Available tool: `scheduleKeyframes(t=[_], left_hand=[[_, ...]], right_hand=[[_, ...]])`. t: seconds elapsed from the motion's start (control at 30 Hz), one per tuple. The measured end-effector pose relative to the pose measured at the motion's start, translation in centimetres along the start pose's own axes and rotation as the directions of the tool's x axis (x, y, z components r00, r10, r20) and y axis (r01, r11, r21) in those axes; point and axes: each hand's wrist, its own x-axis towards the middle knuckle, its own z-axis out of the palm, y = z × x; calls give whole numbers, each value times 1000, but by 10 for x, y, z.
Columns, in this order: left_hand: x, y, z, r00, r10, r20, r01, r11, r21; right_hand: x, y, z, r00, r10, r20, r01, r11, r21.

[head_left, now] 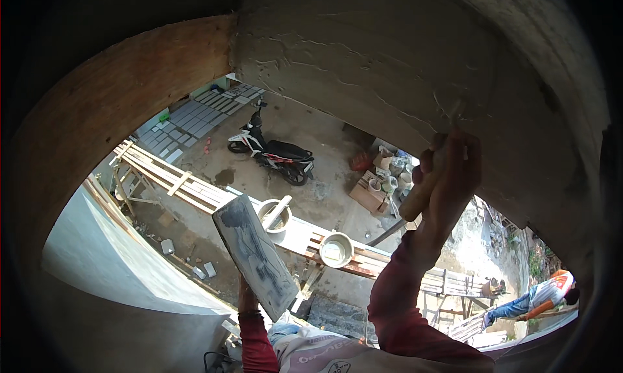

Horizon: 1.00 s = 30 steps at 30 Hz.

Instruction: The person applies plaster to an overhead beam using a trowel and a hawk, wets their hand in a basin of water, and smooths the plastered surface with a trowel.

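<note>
While the left forearm, in a red sleeve, comes up from the lower edge, the left hand (pixel 246 298) sits mostly hidden behind a long grey rectangular board smeared with plaster (pixel 255 253); can't tell how far its fingers are closed. Board is tilted, top end leaning left. Right arm, red sleeve pushed down the forearm, is bent and raised, with the right hand (pixel 452 170) up high, fingers curled around a tan cylindrical wooden handle (pixel 415 204) that slants down-left. Metal end of the tool is up at the wet grey plaster overhead (pixel 363 61); blade shape too dark to make out, contact can't be told. Brown wooden panel (pixel 139 81) at left. Below: pale wooden scaffold planks (pixel 182 183) carrying two round plaster buckets, left one (pixel 279 230) with a stick across it, right one (pixel 336 264) beside. Beyond, black-and-white motor scooter (pixel 285 150) on the ground, grey rectangular tiles (pixel 178 128) farther back; person in orange-and-white top (pixel 546 294) far right.
</note>
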Motion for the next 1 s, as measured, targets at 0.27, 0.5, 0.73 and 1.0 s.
scheduleKeyframes(t=[0.27,0.5,0.73,1.0], left_hand=[[9,-17,-14,995,-72,63,66,994,89],[7,-28,-22,988,134,80,-132,991,-35],[11,-14,-53,998,55,-1,-55,998,-42],[33,-21,-37,994,-16,106,17,1000,-8]], right_hand=[[-15,9,-25,989,21,-150,27,949,314],[-12,30,19,992,-13,-126,76,860,505],[-24,16,-32,954,-6,-301,0,1000,-23],[8,-24,-197,823,-198,-533,198,978,-59]])
